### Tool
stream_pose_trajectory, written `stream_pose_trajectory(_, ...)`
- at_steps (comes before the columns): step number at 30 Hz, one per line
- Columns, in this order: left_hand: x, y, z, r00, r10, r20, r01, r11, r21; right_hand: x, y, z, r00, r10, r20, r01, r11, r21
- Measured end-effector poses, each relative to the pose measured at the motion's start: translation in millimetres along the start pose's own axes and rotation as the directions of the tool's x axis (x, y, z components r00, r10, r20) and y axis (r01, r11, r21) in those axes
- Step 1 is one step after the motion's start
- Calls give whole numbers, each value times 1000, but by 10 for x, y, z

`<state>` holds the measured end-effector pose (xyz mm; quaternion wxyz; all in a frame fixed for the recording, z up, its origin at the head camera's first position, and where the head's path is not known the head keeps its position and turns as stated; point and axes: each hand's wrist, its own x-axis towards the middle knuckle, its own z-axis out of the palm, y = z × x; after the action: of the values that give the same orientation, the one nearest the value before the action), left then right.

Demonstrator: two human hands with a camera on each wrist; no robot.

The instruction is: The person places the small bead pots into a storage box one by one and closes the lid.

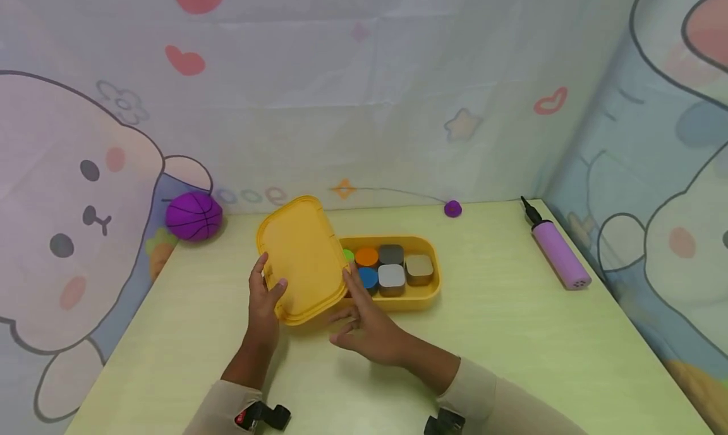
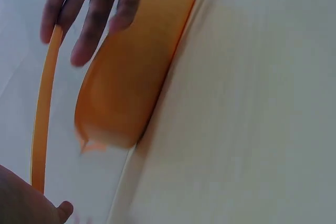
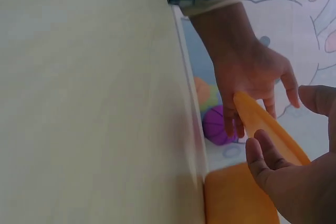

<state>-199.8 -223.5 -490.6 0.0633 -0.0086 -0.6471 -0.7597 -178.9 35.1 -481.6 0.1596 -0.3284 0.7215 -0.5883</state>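
My left hand [image 1: 264,308] grips a yellow lid [image 1: 301,258] by its left edge, thumb on its face, fingers behind. The lid is tilted above the left end of a yellow box [image 1: 409,302], hiding that part. My right hand [image 1: 375,334] is at the lid's right edge, its index finger touching it and its other fingers loosely spread. Inside the box are several small containers, among them an orange-topped one [image 1: 366,257], a blue one [image 1: 370,279], a white one [image 1: 391,275], a dark grey one [image 1: 390,254] and a beige one [image 1: 419,265]. A bit of green shows beside the lid.
A purple ball [image 1: 194,216] with black lines sits at the table's back left corner. At the right lies a purple hand pump [image 1: 560,255] with a black nozzle. A small purple round piece [image 1: 452,208] lies at the back edge, by the printed cloth wall [image 1: 398,138].
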Motion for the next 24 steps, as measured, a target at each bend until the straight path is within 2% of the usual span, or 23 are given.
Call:
stream_pose_trajectory(4, -76, -14, 242, 999, 28, 19, -27, 1000, -12, -50, -48, -131, 997, 21, -70, -18, 999, 44)
stream_pose_trajectory(10, -191, -26, 547, 999, 33, 9, -33, 999, -27, -66, -75, -260, 986, -31, -166, 45, 995, 85)
stream_pose_trajectory(13, -236, -21, 687, 1000, 26, 8, -25, 997, -73, -67, -83, -299, 975, -58, -215, 70, 996, 52)
stream_pose_trajectory(16, -267, -13, 798, 999, 20, 31, -16, 994, -112, -55, -75, -330, 962, -83, -261, 90, 996, 16)
stream_pose_trajectory(20, -294, 0, 902, 999, 38, 34, -33, 989, -142, -27, -39, -370, 937, -94, -336, 72, 994, -78)
stream_pose_trajectory(22, -295, 0, 933, 999, 37, 34, -33, 991, -128, -26, -24, -404, 923, -84, -375, 44, 992, -116)
stream_pose_trajectory(24, -283, 2, 952, 999, 35, 25, -33, 997, -66, -32, -28, -454, 912, -73, -404, 19, 991, -136)
